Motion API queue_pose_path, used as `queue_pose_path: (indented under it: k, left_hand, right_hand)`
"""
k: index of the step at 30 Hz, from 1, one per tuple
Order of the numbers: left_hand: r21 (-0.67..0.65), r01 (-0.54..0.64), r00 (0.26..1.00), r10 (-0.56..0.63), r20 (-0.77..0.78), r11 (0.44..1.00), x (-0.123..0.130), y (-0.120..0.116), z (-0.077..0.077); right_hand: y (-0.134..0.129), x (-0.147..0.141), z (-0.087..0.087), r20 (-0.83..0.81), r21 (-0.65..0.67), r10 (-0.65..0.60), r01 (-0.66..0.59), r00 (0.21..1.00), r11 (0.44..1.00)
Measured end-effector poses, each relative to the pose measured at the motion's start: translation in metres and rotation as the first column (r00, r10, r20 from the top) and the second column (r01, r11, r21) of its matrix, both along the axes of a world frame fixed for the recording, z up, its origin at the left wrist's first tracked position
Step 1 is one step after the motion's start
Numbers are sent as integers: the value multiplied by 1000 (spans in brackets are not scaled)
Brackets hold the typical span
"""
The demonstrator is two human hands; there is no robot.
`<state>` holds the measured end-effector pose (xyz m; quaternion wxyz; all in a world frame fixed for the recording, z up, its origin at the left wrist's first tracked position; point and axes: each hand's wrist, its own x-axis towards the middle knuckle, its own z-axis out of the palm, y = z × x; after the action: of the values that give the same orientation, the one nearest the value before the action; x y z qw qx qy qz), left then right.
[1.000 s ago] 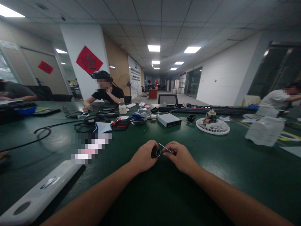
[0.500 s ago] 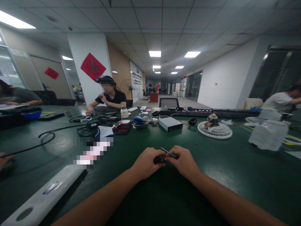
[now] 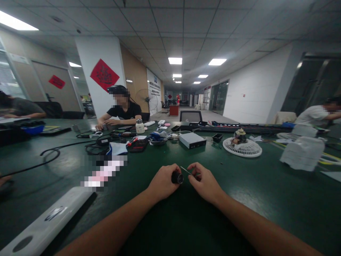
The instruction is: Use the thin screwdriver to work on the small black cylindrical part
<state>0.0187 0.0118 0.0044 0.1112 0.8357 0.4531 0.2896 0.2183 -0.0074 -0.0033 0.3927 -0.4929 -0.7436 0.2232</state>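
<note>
My left hand point(image 3: 163, 182) is closed around a short black cylinder point(image 3: 177, 177), whose round, ringed end faces towards me. Whether it is a lens, a torch part or something else cannot be made out. A thin pointed metal tool point(image 3: 184, 170) sticks out from the fingers of my right hand point(image 3: 205, 182), its tip angled up and left, close to the cylinder. The tool's rear end is hidden in the palm. A gap separates the two hands, which are both above the green table point(image 3: 229, 213).
A long white device point(image 3: 61, 211) lies at left, near a black cable point(image 3: 58, 146). Further back are a bottle point(image 3: 140, 126), a grey box point(image 3: 192, 140), a small black tray point(image 3: 217, 137) and a white fan grille point(image 3: 242, 147). Other people sit around the table.
My right fingers have come away from the black cylinder, still with the metal tool. The cylinder has turned its round end towards me. Across the table, a person's raised hand has come down.
</note>
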Motion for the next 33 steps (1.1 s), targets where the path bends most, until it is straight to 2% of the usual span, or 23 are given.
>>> queue_pose_path:
  k: [5, 14, 20, 24, 30, 33]
  left_hand:
    - [7, -126, 991, 126, 46, 992, -8, 8, -2]
    - [75, -82, 991, 89, -98, 994, 0, -1, 4]
    - [68, -50, 988, 59, -141, 996, 0, -1, 6]
    - [90, -26, 983, 42, -179, 996, -1, 1, 6]
    - [132, -16, 983, 40, -180, 991, -4, 3, 2]
    - [107, -9, 980, 30, -195, 994, -3, 3, 2]
  right_hand:
    - [-5, 2, 3, 100, 6, 79, -80, 992, 997]
    - [-13, -4, 9, 237, 47, 139, -154, 961, 987]
    - [-15, -2, 14, 375, 71, 33, -64, 927, 995]
    - [-18, -6, 12, 422, 106, 8, -58, 907, 993]
    - [-17, -4, 14, 469, 98, 65, -125, 881, 987]
    - [-15, -2, 16, 473, 90, -6, -42, 881, 995]
